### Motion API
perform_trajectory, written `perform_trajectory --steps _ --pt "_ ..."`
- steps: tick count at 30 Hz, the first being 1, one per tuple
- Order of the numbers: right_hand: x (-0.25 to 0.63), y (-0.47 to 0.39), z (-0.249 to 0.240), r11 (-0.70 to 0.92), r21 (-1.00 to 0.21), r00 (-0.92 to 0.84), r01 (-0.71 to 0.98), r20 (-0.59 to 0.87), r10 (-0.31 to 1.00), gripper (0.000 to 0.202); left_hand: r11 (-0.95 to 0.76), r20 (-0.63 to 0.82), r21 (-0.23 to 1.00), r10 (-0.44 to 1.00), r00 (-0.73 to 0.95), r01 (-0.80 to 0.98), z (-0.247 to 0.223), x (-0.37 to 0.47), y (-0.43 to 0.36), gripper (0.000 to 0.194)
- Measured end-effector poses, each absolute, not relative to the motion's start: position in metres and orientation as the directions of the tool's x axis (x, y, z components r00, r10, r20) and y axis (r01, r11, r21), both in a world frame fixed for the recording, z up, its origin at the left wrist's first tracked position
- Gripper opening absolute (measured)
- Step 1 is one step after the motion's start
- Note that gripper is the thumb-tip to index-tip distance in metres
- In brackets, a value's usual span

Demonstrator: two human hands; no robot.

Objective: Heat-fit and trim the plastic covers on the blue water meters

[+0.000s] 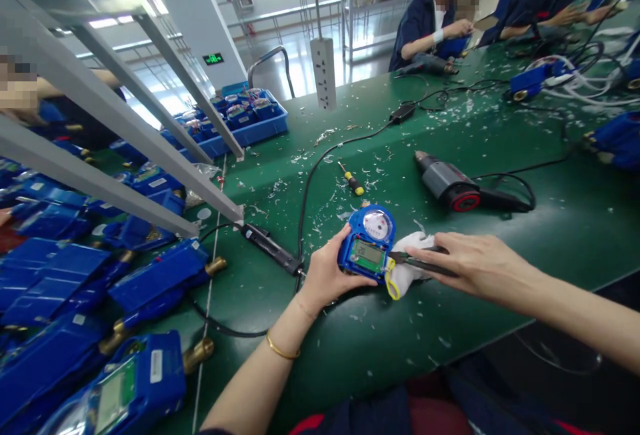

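Observation:
My left hand [327,265] is wrapped round the left side of a blue meter [369,241], which has a round dial at its top and a small display on a green circuit board. In my right hand [467,258] are dark-handled pliers [425,263], their jaws at the meter's lower right edge. A white cloth or glove [407,281] with a yellow rim lies on the table under the pliers. Beyond the meter lies a yellow and black screwdriver [353,181].
A heat gun [450,185] lies right of centre, a black electric screwdriver [273,248] left. Many blue meters [155,281] crowd the left side below slanted grey bars [120,121]. A power strip [323,75] hangs above the green table [265,188]. People sit across it.

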State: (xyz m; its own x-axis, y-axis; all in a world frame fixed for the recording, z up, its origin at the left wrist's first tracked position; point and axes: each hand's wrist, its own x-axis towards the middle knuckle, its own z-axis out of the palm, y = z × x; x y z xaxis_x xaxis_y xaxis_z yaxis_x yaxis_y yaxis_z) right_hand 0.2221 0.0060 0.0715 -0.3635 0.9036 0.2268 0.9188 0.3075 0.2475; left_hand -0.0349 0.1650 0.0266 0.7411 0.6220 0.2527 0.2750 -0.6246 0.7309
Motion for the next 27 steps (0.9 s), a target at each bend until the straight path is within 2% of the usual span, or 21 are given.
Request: perform_trajectory --steps 3,6,10,12,13,15,17,18,20,21,23,27 --pt "0.230 0.009 0.093 0.466 0.270 -0.516 0.843 0.160 0.841 0.036 -0.510 0.214 0.787 0.754 0.621 0.348 0.019 -0.043 0.118 0.108" --pt "0.224 0.012 0.111 0.555 0.308 -0.611 0.773 0.124 0.782 0.044 -0.460 0.216 0.794 0.824 0.524 0.397 0.011 -0.049 0.075 0.106" --pt "0.215 0.018 0.119 0.638 0.303 -0.691 0.709 0.114 0.714 0.038 -0.592 0.292 0.664 0.768 0.569 0.458 0.020 -0.061 0.054 0.104" --pt "0.216 0.020 0.119 0.664 0.263 -0.707 0.700 0.123 0.697 0.039 -0.670 0.291 0.572 0.705 0.647 0.474 0.039 -0.065 0.067 0.093" --pt "0.217 0.021 0.118 0.669 0.249 -0.708 0.700 0.124 0.695 0.041 -0.686 0.263 0.536 0.689 0.675 0.492 0.052 -0.064 0.078 0.084" --pt "0.219 0.022 0.119 0.668 0.241 -0.705 0.704 0.120 0.699 0.044 -0.660 0.174 0.500 0.711 0.681 0.562 0.076 -0.051 0.107 0.055" --pt "0.219 0.022 0.120 0.669 0.243 -0.706 0.703 0.122 0.698 0.045 -0.630 0.161 0.456 0.753 0.638 0.629 0.094 -0.025 0.138 0.045" --pt "0.219 0.022 0.122 0.670 0.241 -0.708 0.702 0.129 0.695 0.046 -0.666 0.114 0.489 0.689 0.715 0.564 0.098 -0.009 0.152 0.040" --pt "0.217 0.021 0.125 0.670 0.231 -0.706 0.705 0.147 0.693 0.045 -0.689 -0.068 0.603 0.459 0.886 0.403 0.097 0.022 0.174 0.034" --pt "0.215 0.020 0.126 0.668 0.227 -0.703 0.709 0.157 0.694 0.045 -0.677 -0.176 0.624 0.365 0.914 0.390 0.094 0.035 0.181 0.033" --pt "0.212 0.019 0.128 0.660 0.219 -0.694 0.718 0.170 0.699 0.042 -0.658 -0.295 0.627 0.294 0.909 0.417 0.087 0.049 0.184 0.034" --pt "0.201 0.018 0.133 0.670 0.211 -0.701 0.712 0.168 0.693 0.030 -0.555 -0.291 0.646 0.456 0.841 0.524 0.080 0.035 0.168 0.031"
